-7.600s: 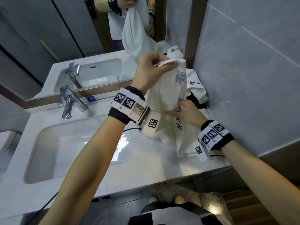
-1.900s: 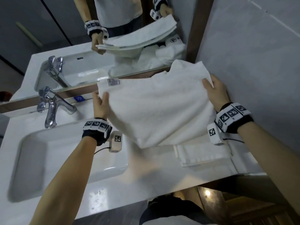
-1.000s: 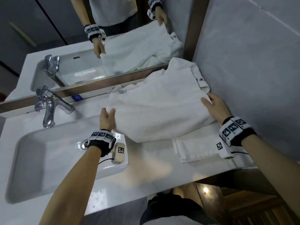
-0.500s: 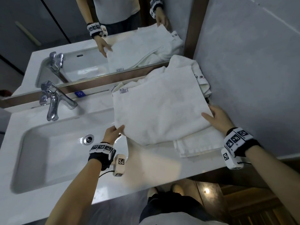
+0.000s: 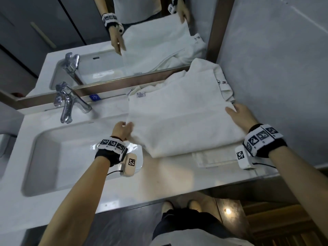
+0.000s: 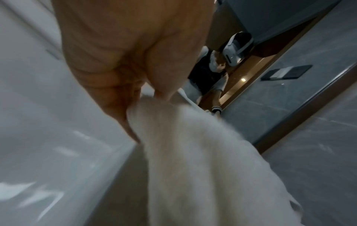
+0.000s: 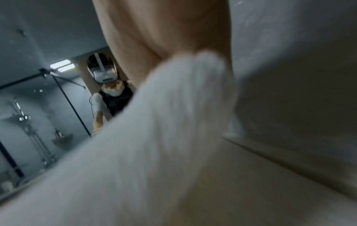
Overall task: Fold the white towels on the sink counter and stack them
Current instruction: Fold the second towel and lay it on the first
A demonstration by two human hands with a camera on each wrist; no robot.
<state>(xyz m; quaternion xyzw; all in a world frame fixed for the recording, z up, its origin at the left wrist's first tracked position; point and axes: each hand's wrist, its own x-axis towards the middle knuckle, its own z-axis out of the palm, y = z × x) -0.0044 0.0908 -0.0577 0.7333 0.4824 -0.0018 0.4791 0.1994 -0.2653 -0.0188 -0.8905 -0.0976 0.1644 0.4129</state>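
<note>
The towel (image 5: pixel 179 119), pinched at its side edges by both hands (image 5: pixel 122 129) (image 5: pixel 239 116), should be laid squarely near the surface's (image 5: pixel 159 181) right edge.

Left wrist: a black band (image 5: pixel 106 155) is worn, topped by a white strip printed with black square markers (image 5: pixel 112 144).
Left wrist camera: a beige box bearing one black-and-white marker (image 5: pixel 130 164) is mounted under the band; a thin black cable (image 5: pixel 113 172) is led from it.
Right wrist: a black band (image 5: pixel 271 150) with a white marker strip (image 5: pixel 262 136) is worn.
Right wrist camera: a white box with one marker (image 5: pixel 243 158) is attached, with a black cable (image 5: pixel 264 165).
Forearms: left bare.
Torso: a white top (image 5: pixel 191 240) is seen.
Legs: dark shorts (image 5: pixel 184 221).
Feet: light shoes (image 5: pixel 167 205).
</note>
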